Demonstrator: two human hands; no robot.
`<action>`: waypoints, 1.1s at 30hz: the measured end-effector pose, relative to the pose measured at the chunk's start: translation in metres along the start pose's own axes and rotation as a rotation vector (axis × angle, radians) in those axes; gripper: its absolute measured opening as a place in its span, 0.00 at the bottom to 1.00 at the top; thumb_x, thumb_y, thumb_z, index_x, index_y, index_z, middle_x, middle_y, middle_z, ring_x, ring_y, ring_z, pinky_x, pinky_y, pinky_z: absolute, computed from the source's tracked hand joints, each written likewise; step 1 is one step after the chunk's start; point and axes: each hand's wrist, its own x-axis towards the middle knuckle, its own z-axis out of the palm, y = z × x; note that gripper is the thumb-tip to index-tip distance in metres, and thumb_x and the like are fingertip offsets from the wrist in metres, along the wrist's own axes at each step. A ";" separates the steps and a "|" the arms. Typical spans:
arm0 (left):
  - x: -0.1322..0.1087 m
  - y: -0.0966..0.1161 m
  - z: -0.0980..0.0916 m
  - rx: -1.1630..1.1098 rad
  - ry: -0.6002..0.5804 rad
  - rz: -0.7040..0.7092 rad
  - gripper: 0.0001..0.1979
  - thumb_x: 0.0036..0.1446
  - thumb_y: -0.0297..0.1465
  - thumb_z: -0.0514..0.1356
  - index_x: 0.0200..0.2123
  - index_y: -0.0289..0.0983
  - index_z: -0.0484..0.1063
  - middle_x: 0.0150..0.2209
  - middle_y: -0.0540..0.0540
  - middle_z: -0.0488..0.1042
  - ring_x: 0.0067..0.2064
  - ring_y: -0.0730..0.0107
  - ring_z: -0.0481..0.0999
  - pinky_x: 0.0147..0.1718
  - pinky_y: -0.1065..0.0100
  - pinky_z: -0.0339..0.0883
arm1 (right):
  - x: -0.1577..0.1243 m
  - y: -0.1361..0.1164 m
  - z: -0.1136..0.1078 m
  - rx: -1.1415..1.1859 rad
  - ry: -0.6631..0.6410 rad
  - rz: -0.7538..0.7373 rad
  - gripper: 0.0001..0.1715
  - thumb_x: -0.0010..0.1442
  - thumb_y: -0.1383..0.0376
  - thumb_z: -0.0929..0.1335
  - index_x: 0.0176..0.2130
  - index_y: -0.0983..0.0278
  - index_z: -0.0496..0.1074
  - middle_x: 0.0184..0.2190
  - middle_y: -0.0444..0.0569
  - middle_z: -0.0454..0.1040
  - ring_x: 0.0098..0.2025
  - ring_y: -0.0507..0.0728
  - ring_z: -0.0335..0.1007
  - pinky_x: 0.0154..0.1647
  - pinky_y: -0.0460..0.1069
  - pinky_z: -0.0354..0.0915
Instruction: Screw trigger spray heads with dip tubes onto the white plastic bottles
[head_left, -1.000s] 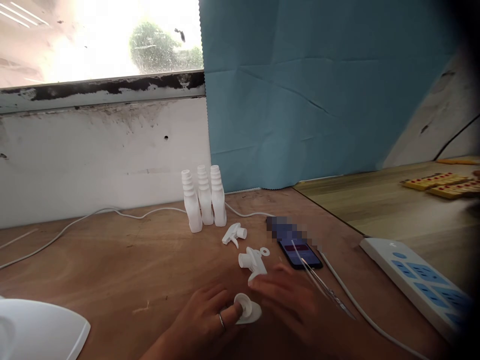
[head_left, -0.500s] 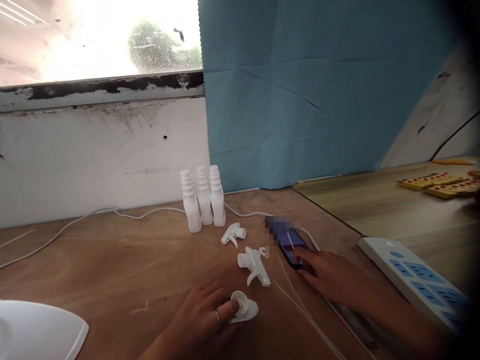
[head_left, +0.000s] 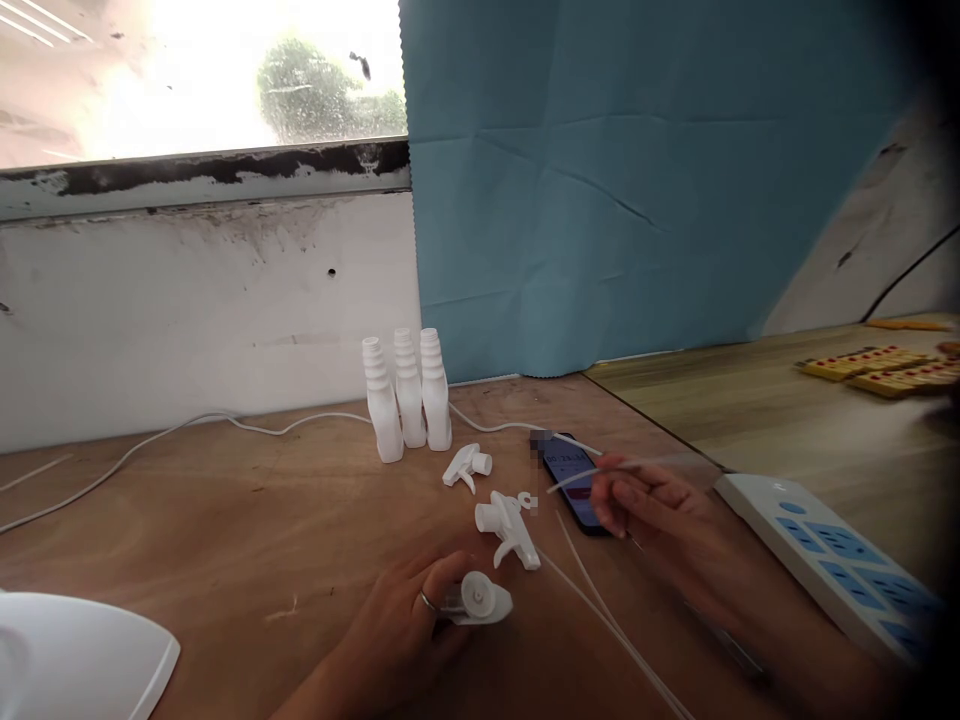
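My left hand (head_left: 405,610) is closed around a white trigger spray head (head_left: 480,597), its round collar facing up. In my closed right hand (head_left: 645,500) is a thin whitish tube (head_left: 574,478), blurred, its end pointing left above a phone (head_left: 568,465) with a lit screen. A second spray head (head_left: 510,530) lies between my hands, and a third spray head (head_left: 467,466) lies behind it. Several more thin tubes (head_left: 600,610) rest on the table between my hands. Three white bottles (head_left: 384,410) without tops stand together further back.
A white power strip (head_left: 814,540) with blue sockets is at the right. A white cable (head_left: 277,432) runs along the wall. At the left front is a white curved object (head_left: 82,650). Yellow pieces with red dots (head_left: 862,362) lie on the far right table.
My right hand has lifted off the phone and now holds a thin tube raised above the table. The spray head in my left hand has turned, its collar facing me more.
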 end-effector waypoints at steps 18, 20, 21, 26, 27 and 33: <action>0.002 -0.006 0.000 -0.018 0.019 -0.110 0.23 0.57 0.26 0.63 0.54 0.44 0.63 0.42 0.48 0.76 0.40 0.66 0.76 0.38 0.68 0.70 | 0.005 0.006 0.084 -0.273 -0.568 -0.196 0.21 0.68 0.54 0.62 0.30 0.65 0.67 0.21 0.43 0.67 0.24 0.50 0.62 0.27 0.45 0.60; 0.002 -0.005 0.000 -0.021 0.018 -0.114 0.22 0.57 0.26 0.62 0.54 0.43 0.64 0.42 0.48 0.76 0.40 0.66 0.76 0.38 0.68 0.70 | 0.005 0.008 0.084 -0.264 -0.570 -0.188 0.21 0.68 0.53 0.62 0.30 0.65 0.66 0.21 0.43 0.66 0.24 0.50 0.62 0.27 0.45 0.60; 0.003 -0.005 0.000 -0.021 0.016 -0.118 0.22 0.56 0.26 0.63 0.54 0.43 0.64 0.42 0.48 0.76 0.40 0.66 0.76 0.38 0.68 0.70 | 0.005 0.009 0.084 -0.251 -0.570 -0.184 0.21 0.68 0.53 0.62 0.30 0.65 0.66 0.21 0.42 0.66 0.24 0.50 0.62 0.27 0.45 0.60; 0.004 -0.005 -0.001 -0.025 0.013 -0.112 0.23 0.56 0.26 0.63 0.54 0.44 0.63 0.43 0.48 0.76 0.41 0.65 0.76 0.39 0.67 0.71 | 0.008 0.014 0.083 -0.201 -0.565 -0.156 0.21 0.68 0.53 0.62 0.30 0.64 0.64 0.21 0.41 0.64 0.23 0.49 0.63 0.26 0.45 0.59; 0.004 -0.005 -0.001 -0.023 0.013 -0.111 0.23 0.56 0.26 0.62 0.54 0.44 0.63 0.43 0.48 0.76 0.41 0.65 0.76 0.39 0.67 0.71 | 0.009 0.014 0.083 -0.197 -0.566 -0.156 0.21 0.68 0.53 0.62 0.30 0.64 0.64 0.21 0.41 0.64 0.23 0.49 0.64 0.26 0.45 0.59; 0.003 -0.004 -0.001 -0.005 0.013 -0.126 0.22 0.56 0.26 0.63 0.53 0.43 0.64 0.42 0.48 0.77 0.40 0.66 0.76 0.39 0.67 0.71 | 0.010 0.012 0.084 -0.184 -0.538 -0.132 0.22 0.67 0.50 0.63 0.30 0.64 0.64 0.20 0.41 0.65 0.23 0.50 0.65 0.25 0.46 0.61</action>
